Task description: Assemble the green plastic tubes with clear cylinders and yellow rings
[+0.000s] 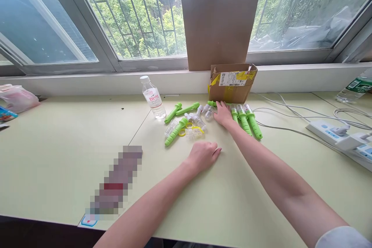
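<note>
Right hand (223, 114) over green handle (212, 103), grip unclear, fingertips hidden, left hand (204, 155) nearer wearer, loosely curled, palm hidden

One head-worn camera is looking forward and down from above the near table (58, 155) edge, facing the windows (133, 15); no second view is sharing it.

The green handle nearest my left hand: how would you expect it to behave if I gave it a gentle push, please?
The green handle looks like rigid plastic, so it should stay stiff. Its long, rounded body may roll, though the wider collar at one end could make it swing in a curve. The grooves along it should probably help your grip.
</note>
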`<action>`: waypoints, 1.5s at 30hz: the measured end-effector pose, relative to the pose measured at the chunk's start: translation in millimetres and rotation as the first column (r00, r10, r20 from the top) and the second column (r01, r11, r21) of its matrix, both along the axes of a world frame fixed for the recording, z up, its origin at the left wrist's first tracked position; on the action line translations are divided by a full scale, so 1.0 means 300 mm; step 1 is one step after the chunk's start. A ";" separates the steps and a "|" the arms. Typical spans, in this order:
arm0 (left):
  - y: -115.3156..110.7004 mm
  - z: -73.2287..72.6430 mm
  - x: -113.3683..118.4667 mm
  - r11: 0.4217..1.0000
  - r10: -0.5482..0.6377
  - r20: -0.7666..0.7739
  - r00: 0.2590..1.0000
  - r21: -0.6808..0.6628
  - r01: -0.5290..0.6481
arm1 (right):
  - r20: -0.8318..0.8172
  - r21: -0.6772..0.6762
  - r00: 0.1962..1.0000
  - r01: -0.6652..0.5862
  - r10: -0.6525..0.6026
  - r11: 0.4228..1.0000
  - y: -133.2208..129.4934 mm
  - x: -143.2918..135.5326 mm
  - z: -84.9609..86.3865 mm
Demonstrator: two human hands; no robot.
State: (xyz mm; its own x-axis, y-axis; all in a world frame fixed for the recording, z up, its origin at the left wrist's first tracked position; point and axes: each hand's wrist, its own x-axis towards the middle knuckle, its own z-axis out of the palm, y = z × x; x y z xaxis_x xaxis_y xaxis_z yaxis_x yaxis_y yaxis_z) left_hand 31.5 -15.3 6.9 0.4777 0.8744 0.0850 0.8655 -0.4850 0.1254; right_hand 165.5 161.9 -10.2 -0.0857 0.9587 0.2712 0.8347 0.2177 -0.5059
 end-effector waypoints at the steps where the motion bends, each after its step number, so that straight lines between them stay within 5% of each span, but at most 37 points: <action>1: 0.000 0.001 0.000 1.000 0.000 0.001 1.000 -0.003 0.000 | 0.021 0.000 1.000 -0.005 0.005 1.000 -0.001 -0.003 0.000; 22: 0.001 -0.001 0.003 1.000 -0.001 -0.009 1.000 -0.004 0.001 | 0.227 0.033 0.974 -0.021 0.013 0.999 -0.045 -0.019 0.019; 31: 0.006 -0.013 -0.001 0.999 -0.010 -0.004 1.000 0.034 0.010 | 0.262 0.026 0.965 0.015 -0.022 1.000 -0.174 -0.030 0.024; 38: 0.003 -0.017 0.002 0.998 0.001 0.004 1.000 0.058 -0.001 | 0.143 0.034 0.985 0.098 -0.102 0.995 -0.271 0.011 0.024; 42: 0.013 -0.026 -0.003 0.977 0.085 0.045 0.995 0.193 -0.092 | 0.075 0.104 0.996 0.043 -0.051 0.994 -0.318 0.048 0.010; 45: 0.034 -0.015 -0.024 0.887 0.161 0.075 0.984 0.427 -0.177 | 0.049 0.124 0.999 0.002 -0.008 0.992 -0.349 0.074 -0.003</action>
